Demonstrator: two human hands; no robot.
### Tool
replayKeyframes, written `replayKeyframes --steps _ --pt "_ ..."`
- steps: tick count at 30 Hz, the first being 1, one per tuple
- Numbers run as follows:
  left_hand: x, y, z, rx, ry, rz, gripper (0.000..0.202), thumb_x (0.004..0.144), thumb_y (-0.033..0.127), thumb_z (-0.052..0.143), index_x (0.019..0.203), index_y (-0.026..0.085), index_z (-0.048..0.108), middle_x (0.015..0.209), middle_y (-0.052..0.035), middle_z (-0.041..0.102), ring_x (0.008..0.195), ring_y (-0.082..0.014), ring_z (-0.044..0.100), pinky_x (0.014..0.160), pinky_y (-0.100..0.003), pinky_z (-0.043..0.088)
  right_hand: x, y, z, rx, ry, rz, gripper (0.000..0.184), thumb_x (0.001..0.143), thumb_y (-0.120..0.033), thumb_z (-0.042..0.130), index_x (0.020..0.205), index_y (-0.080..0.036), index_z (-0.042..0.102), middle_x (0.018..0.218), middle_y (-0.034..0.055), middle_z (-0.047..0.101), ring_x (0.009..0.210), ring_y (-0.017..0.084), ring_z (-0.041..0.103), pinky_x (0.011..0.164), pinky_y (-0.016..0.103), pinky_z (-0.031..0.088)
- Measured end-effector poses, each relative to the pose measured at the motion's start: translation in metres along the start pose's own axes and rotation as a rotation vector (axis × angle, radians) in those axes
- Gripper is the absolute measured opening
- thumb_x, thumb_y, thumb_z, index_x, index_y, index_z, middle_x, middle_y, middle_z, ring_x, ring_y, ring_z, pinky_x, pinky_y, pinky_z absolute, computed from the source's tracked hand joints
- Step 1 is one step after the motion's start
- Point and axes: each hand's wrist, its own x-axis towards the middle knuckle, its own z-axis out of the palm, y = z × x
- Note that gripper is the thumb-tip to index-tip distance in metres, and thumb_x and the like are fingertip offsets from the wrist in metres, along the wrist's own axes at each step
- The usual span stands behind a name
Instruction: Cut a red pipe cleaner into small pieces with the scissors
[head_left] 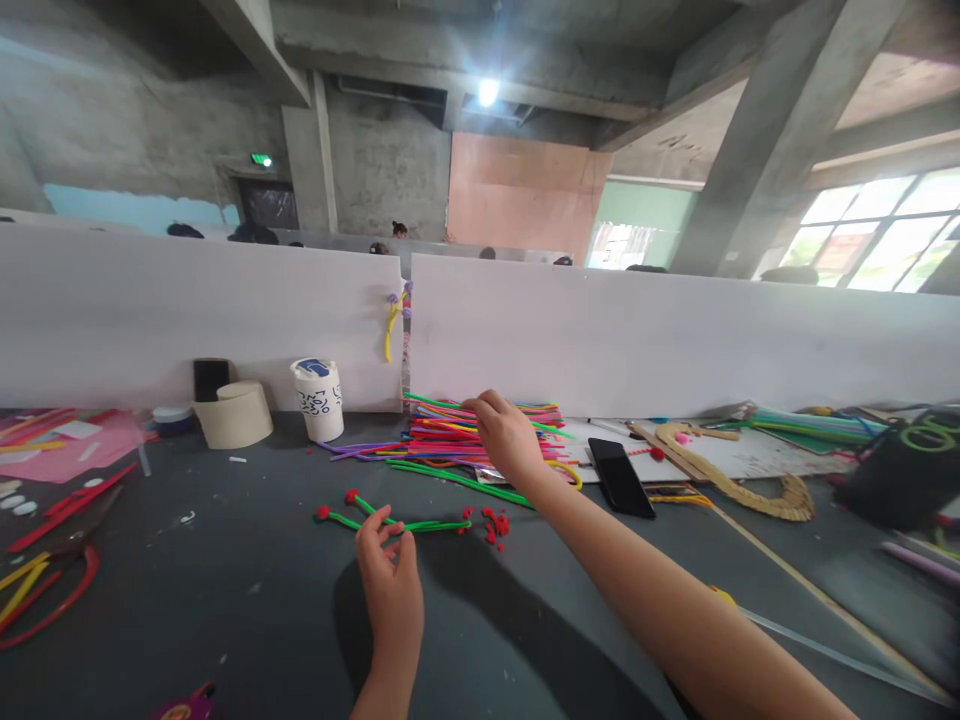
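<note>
My right hand [504, 432] reaches over a pile of colourful pipe cleaners [442, 437], its fingers pinched together at a green pipe cleaner [555, 431] that shows on both sides of the hand. Lower down, my left hand [391, 570] has its fingers loosely curled and apart, with the fingertips at two green stems. Each stem ends in a red ball [322, 513] on the left, and the stems run together to the right. Small red bits [495, 526] lie by their right end. More green pipe cleaners [457, 481] lie between the hands and the pile.
A white lidded cup [319, 400] and a cream roll [234, 415] stand at the back left. Red-handled scissors [82, 590] lie far left. Right of the pile are a black phone [621, 477] and a braided strip [780, 502]. White partition boards [600, 330] run behind.
</note>
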Motion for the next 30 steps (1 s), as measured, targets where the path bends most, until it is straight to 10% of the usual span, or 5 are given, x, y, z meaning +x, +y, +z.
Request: replayKeyframes --steps 6,11,24,30 --pt "0.004 0.01 -0.007 0.003 -0.084 0.062 0.031 0.086 0.036 0.035 0.105 0.016 0.048 0.093 -0.0082 0.059 0.06 -0.0125 0.057 0.05 -0.025 0.047 -0.071 -0.024 -0.016 0.019 0.111 -0.235 0.022 0.085 -0.013 0.044 0.094 -0.024 0.062 0.089 0.0023 0.059 0.084 0.016 0.049 0.092 0.034 0.032" --pt "0.0 0.03 -0.01 0.163 -0.357 0.284 0.02 0.081 0.033 0.049 0.078 0.02 0.063 0.076 -0.0024 0.061 0.068 -0.0154 0.058 0.064 -0.027 0.046 -0.11 -0.013 -0.005 0.056 0.219 -0.201 0.022 0.084 -0.008 0.043 0.088 -0.02 0.062 0.08 0.0028 0.059 0.079 0.015 0.049 0.095 0.038 0.027" --pt "-0.012 0.037 -0.006 0.526 -0.504 0.47 0.017 0.08 0.023 0.047 0.085 0.02 0.062 0.093 -0.0069 0.054 0.086 -0.0205 0.055 0.075 -0.032 0.042 -0.121 -0.013 -0.022 0.062 0.186 -0.232 0.025 0.083 -0.007 0.041 0.088 -0.021 0.061 0.081 0.0015 0.059 0.078 0.016 0.048 0.099 0.04 0.022" --pt "-0.025 0.036 -0.001 0.548 -0.697 0.437 0.024 0.083 0.023 0.041 0.072 0.02 0.062 0.068 -0.0016 0.057 0.068 -0.0164 0.056 0.064 -0.026 0.041 -0.127 -0.009 -0.029 -0.029 0.094 -0.166 0.02 0.081 -0.008 0.045 0.087 -0.02 0.061 0.082 0.0028 0.058 0.081 0.017 0.046 0.094 0.039 0.023"
